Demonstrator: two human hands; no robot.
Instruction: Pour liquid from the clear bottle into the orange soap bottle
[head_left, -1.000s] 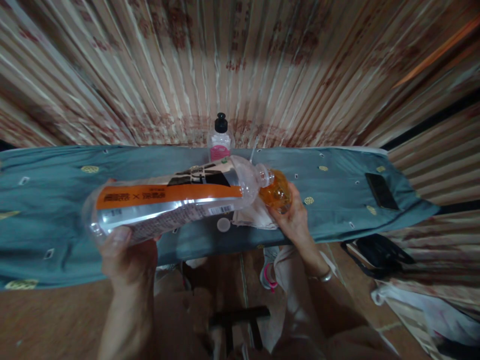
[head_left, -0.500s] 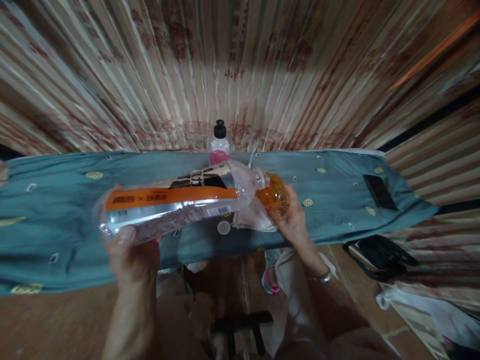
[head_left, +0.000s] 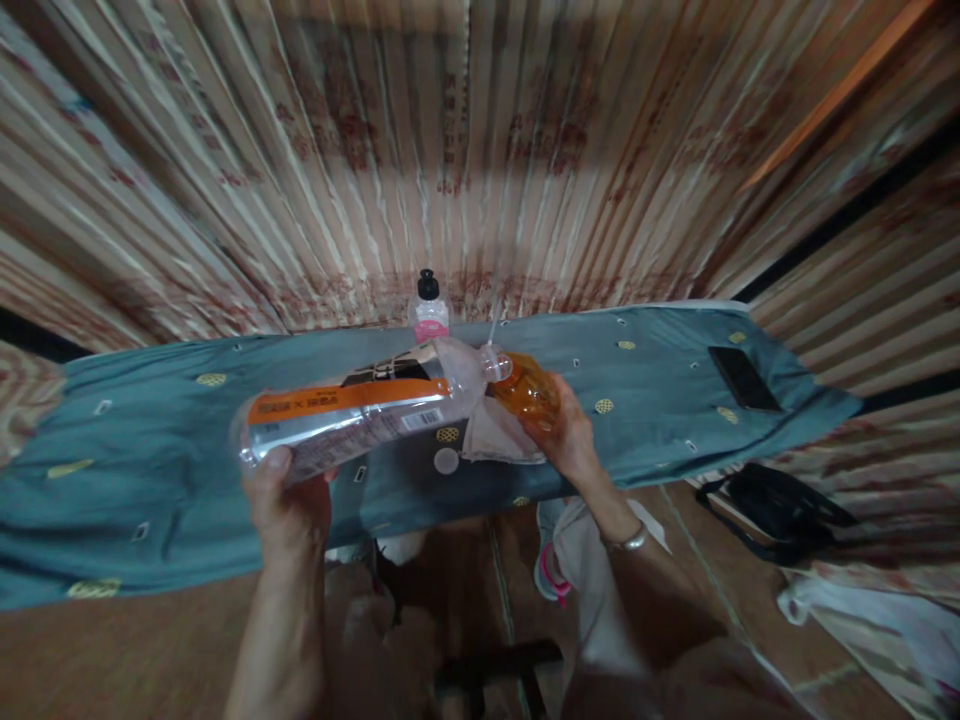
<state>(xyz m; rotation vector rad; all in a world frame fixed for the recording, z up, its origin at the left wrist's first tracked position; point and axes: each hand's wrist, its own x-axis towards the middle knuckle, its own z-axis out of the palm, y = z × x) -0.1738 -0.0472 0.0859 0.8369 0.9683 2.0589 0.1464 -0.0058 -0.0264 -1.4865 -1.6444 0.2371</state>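
Note:
My left hand (head_left: 289, 505) grips the base end of a large clear plastic bottle (head_left: 360, 410) with an orange and silver label. The bottle lies almost level in the air, its mouth pointing right. My right hand (head_left: 574, 435) is wrapped around an amber see-through cup (head_left: 531, 392), tilted toward the bottle. The bottle's mouth is at the cup's opening; whether they touch, or liquid flows, I cannot tell. Beneath them a pale cloth (head_left: 495, 437) rests on the table, beside a round white cap (head_left: 446, 461).
The long table wears a teal cloth (head_left: 637, 390) with yellow prints. A clear bottle with black top and pink label (head_left: 430, 318) stands at the back, near a thin white stick (head_left: 494, 325). A dark phone (head_left: 744, 378) lies right. A black bag (head_left: 780, 508) sits on the floor.
The camera view has shifted a little, so table and phone appear slightly moved. Both hands still hold the bottle and cup together, the bottle tilted much as before.

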